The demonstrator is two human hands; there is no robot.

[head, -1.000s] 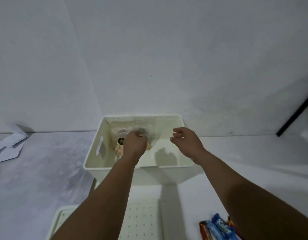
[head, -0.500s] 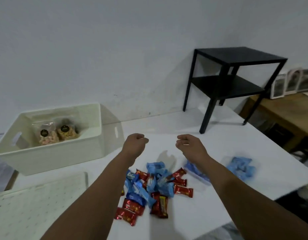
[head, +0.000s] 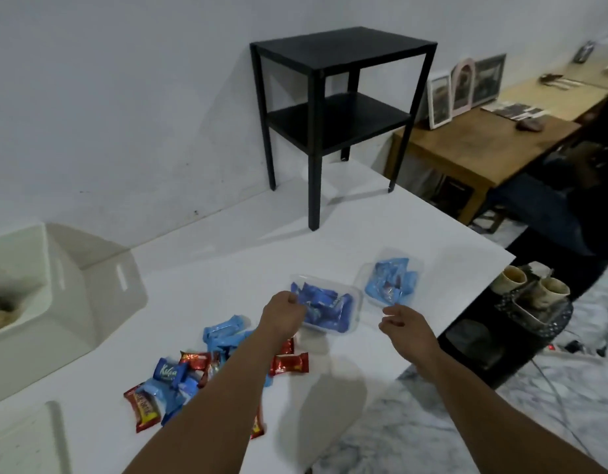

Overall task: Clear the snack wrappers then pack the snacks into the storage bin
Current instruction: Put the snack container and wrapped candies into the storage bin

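The person's left hand (head: pixel 284 311) curls at the near rim of a clear plastic tub of dark-blue snack packets (head: pixel 324 309); whether it grips is unclear. Right hand (head: pixel 403 323) hovers loosely cupped, empty. The tub looks light and flimsy, best held by both rims.

Bare white table (head: pixel 227 268) between storage bin (head: pixel 90 285) and clear tubs (head: pixel 355 304); loose snacks (head: pixel 193 371) below.

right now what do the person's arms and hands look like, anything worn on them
Both forearms are bare, with no sleeves in view. The left hand and right hand wear no gloves, and no watch, bracelet or ring is visible on either.
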